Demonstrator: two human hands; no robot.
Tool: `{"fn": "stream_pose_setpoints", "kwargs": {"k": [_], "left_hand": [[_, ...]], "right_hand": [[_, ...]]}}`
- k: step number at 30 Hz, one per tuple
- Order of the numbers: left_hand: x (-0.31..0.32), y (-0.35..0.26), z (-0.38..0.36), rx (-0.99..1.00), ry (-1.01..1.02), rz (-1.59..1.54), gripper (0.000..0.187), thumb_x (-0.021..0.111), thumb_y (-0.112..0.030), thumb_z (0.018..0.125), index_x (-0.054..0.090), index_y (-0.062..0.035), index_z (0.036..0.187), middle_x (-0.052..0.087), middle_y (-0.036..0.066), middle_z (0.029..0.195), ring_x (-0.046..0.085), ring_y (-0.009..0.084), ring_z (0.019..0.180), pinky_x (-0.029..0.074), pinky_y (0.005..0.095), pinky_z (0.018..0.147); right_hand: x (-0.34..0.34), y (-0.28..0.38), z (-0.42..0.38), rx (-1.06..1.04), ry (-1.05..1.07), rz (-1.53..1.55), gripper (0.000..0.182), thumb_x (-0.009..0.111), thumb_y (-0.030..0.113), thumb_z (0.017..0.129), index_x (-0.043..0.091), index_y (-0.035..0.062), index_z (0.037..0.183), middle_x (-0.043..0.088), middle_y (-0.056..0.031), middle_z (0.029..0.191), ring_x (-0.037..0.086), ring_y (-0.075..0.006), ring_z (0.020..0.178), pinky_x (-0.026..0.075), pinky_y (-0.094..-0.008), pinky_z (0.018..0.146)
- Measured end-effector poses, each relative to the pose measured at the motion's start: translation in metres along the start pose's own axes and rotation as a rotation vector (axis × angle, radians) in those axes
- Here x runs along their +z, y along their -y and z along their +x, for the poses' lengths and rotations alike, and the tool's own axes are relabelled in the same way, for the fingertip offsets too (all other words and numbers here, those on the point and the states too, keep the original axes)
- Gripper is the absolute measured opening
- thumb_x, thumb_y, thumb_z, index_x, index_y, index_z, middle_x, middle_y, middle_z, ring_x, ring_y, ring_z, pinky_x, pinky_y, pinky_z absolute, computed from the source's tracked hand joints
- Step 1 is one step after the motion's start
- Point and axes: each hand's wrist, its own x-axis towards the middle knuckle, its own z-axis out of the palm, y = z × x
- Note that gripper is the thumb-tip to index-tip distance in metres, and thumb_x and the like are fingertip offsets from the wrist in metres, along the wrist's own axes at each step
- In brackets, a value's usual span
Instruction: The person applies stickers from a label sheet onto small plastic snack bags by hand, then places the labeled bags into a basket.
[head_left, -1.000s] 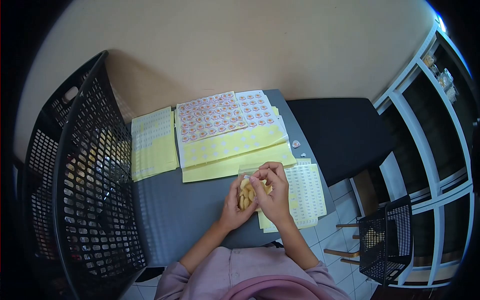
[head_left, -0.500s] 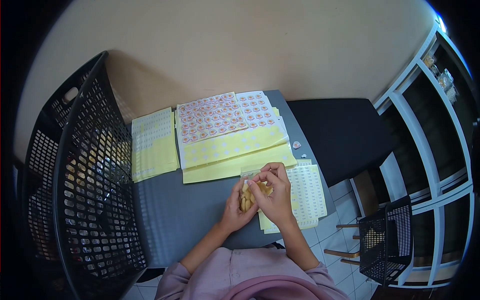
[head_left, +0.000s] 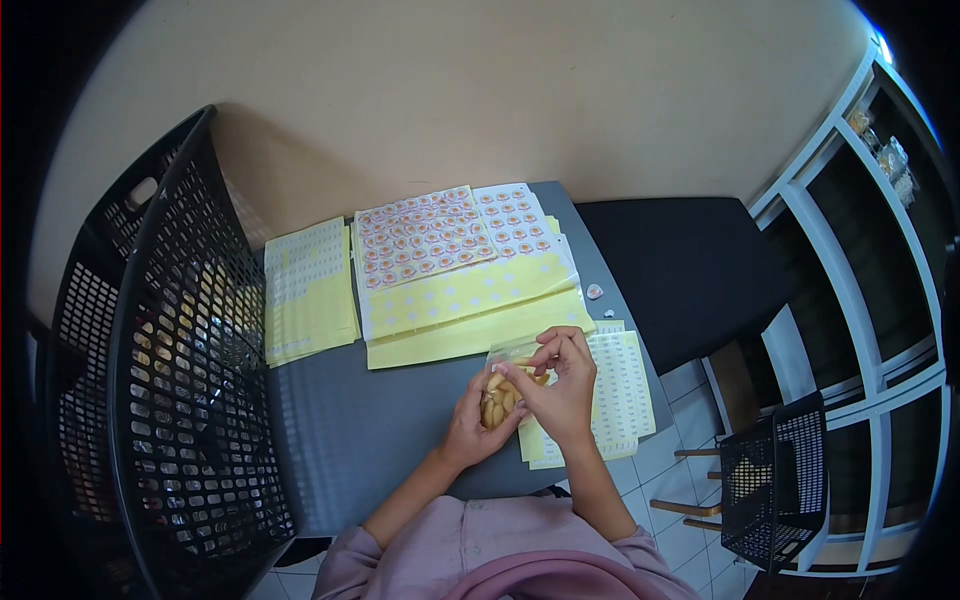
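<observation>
A clear plastic bag of pale yellow, oblong snack pieces point(head_left: 497, 408) is held over the front of the grey table. My left hand point(head_left: 474, 420) wraps round the bag's left side and bottom. At the bag's upper right, my right hand point(head_left: 560, 385) has its thumb and fingers bent against the plastic; a small white spot shows near the thumb tip, too small to name. Under and beside my right hand lie yellow-backed label sheets point(head_left: 620, 390) with rows of small print. Farther back are sheets of round red-and-orange stickers point(head_left: 425, 235).
A tall black perforated basket point(head_left: 200, 400) with packed items stands at the left. Another label stack point(head_left: 305, 290) lies beside it. Two loose sticker bits lie by the right table edge, one a sticker point(head_left: 595, 291). A black surface point(head_left: 680, 270), white shelving and a smaller black basket point(head_left: 770, 480) are at the right.
My right hand has shifted slightly right, its fingers curling more. The bag's clear top now shows spread out above the pieces. My left hand stays on the bag.
</observation>
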Motion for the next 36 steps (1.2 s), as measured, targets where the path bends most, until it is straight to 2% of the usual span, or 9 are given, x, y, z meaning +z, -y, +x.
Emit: {"fn": "stream_pose_setpoints", "kwargs": {"k": [5, 11, 13, 17, 20, 23, 25, 29, 36], "left_hand": [[0.001, 0.0, 0.0, -0.025, 0.056, -0.008, 0.072, 0.066, -0.004, 0.07, 0.021, 0.0032, 0.126, 0.038, 0.018, 0.119, 0.043, 0.0238, 0.108, 0.037, 0.0331, 0.089], [0.003, -0.003, 0.0, -0.004, -0.001, -0.04, 0.063, 0.066, -0.008, 0.071, 0.03, 0.0031, 0.122, 0.048, 0.018, 0.11, 0.052, 0.025, 0.099, 0.043, 0.0322, 0.083], [0.001, 0.001, -0.003, -0.039, 0.107, -0.049, 0.073, 0.064, -0.002, 0.07, 0.019, 0.0014, 0.126, 0.036, 0.016, 0.12, 0.04, 0.0227, 0.112, 0.034, 0.0328, 0.092], [0.004, -0.003, -0.001, -0.072, 0.08, -0.101, 0.075, 0.063, -0.001, 0.071, 0.015, 0.001, 0.128, 0.035, 0.016, 0.121, 0.04, 0.0228, 0.111, 0.035, 0.0325, 0.092], [0.005, -0.002, 0.002, -0.212, -0.014, -0.288, 0.074, 0.061, 0.001, 0.072, 0.014, 0.0, 0.128, 0.037, 0.015, 0.12, 0.042, 0.0222, 0.11, 0.036, 0.0318, 0.091], [0.001, -0.008, 0.009, -0.323, -0.088, -0.512, 0.073, 0.061, 0.0, 0.073, 0.013, 0.0003, 0.128, 0.04, 0.014, 0.117, 0.043, 0.0204, 0.108, 0.038, 0.0305, 0.088], [-0.001, -0.002, 0.01, -0.307, -0.168, -0.567, 0.071, 0.059, 0.003, 0.073, 0.013, -0.0005, 0.127, 0.04, 0.014, 0.116, 0.043, 0.02, 0.107, 0.038, 0.0309, 0.089], [-0.002, 0.001, 0.012, -0.331, -0.199, -0.576, 0.068, 0.058, 0.003, 0.074, 0.015, -0.0006, 0.126, 0.041, 0.014, 0.116, 0.044, 0.0196, 0.106, 0.037, 0.0307, 0.089], [-0.006, 0.023, 0.004, -0.306, -0.011, -0.547, 0.068, 0.053, -0.005, 0.079, 0.01, -0.0049, 0.132, 0.039, 0.013, 0.117, 0.047, 0.0195, 0.102, 0.04, 0.0309, 0.086]], "right_hand": [[-0.003, -0.01, 0.001, 0.027, -0.027, 0.111, 0.027, 0.074, 0.006, 0.057, 0.049, 0.0008, 0.063, 0.047, -0.0072, 0.081, 0.049, -0.0098, 0.061, 0.042, -0.0204, 0.05], [-0.004, 0.003, -0.001, -0.009, 0.002, -0.022, 0.032, 0.076, 0.009, 0.055, 0.046, 0.0029, 0.066, 0.043, -0.0044, 0.08, 0.045, -0.0086, 0.061, 0.039, -0.0211, 0.05], [-0.004, 0.001, -0.002, 0.0, 0.024, -0.08, 0.038, 0.079, 0.01, 0.051, 0.044, 0.0048, 0.066, 0.039, -0.0031, 0.083, 0.042, -0.0064, 0.066, 0.039, -0.0188, 0.053], [-0.008, 0.004, -0.002, -0.026, 0.05, -0.053, 0.036, 0.077, 0.008, 0.053, 0.045, 0.0043, 0.068, 0.039, -0.0028, 0.082, 0.042, -0.0071, 0.065, 0.038, -0.0187, 0.053], [-0.012, -0.011, -0.009, -0.1, -0.034, 0.145, 0.033, 0.075, 0.005, 0.057, 0.045, 0.0048, 0.073, 0.039, -0.0023, 0.081, 0.042, -0.0083, 0.065, 0.039, -0.0202, 0.058], [-0.021, -0.017, -0.016, -0.138, -0.164, -0.058, 0.034, 0.075, 0.01, 0.059, 0.049, 0.0028, 0.08, 0.045, -0.0052, 0.083, 0.048, -0.0119, 0.069, 0.042, -0.025, 0.059], [-0.024, -0.025, -0.024, 0.135, 0.024, 0.188, 0.04, 0.075, 0.011, 0.061, 0.05, 0.0015, 0.091, 0.048, -0.007, 0.091, 0.051, -0.0137, 0.076, 0.044, -0.0257, 0.065], [-0.027, -0.043, -0.04, 0.276, 0.374, 0.247, 0.041, 0.07, 0.015, 0.07, 0.05, -0.0035, 0.1, 0.056, -0.0112, 0.092, 0.056, -0.0139, 0.076, 0.046, -0.0248, 0.066], [-0.04, -0.059, -0.042, 0.288, 0.238, 0.229, 0.034, 0.065, 0.01, 0.074, 0.05, -0.0042, 0.101, 0.057, -0.0102, 0.091, 0.057, -0.0127, 0.077, 0.047, -0.0233, 0.064]]}}
